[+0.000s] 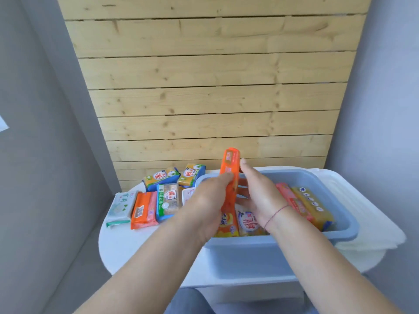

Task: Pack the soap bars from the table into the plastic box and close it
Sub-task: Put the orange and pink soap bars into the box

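Note:
A blue plastic box [260, 257] stands on a white round table [140, 248], with several wrapped soap bars inside, among them a yellow bar [314, 206] at the right. My left hand [209, 200] grips an orange soap bar [230, 168], held upright on its end over the box's left side. My right hand [260, 196] rests against the bar's right edge, fingers reaching down into the box. Several more soap bars lie on the table left of the box, including an orange one [142, 210] and a white-green one [120, 206].
A white lid [371, 214] lies under and to the right of the box, past the table's edge. A wooden plank wall [204, 98] rises just behind the table. Grey walls close in on both sides.

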